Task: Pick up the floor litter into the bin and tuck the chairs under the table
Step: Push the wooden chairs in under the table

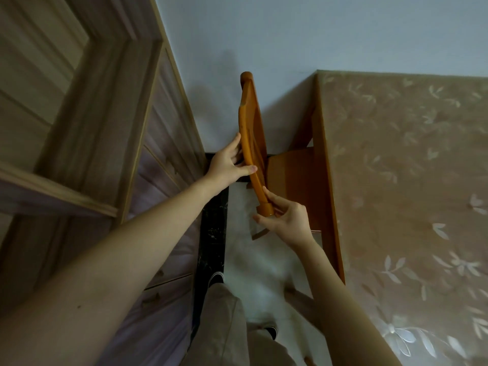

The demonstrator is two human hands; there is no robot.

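An orange wooden chair (250, 120) stands at the left side of the table (327, 180), its seat (287, 170) partly under the tabletop. My left hand (227, 165) presses on the outer side of the curved backrest rail, thumb hooked over its edge. My right hand (285, 220) grips the near end of the same rail at its round knob. The table carries a beige cloth with a pale leaf pattern (409, 180). No litter or bin is in view.
A wooden cabinet with drawers (148, 180) runs along the left, leaving a narrow aisle of white and dark tiled floor (248, 273). A pale wall (290, 35) closes the far end. My legs and dark shoes (216, 277) stand in the aisle.
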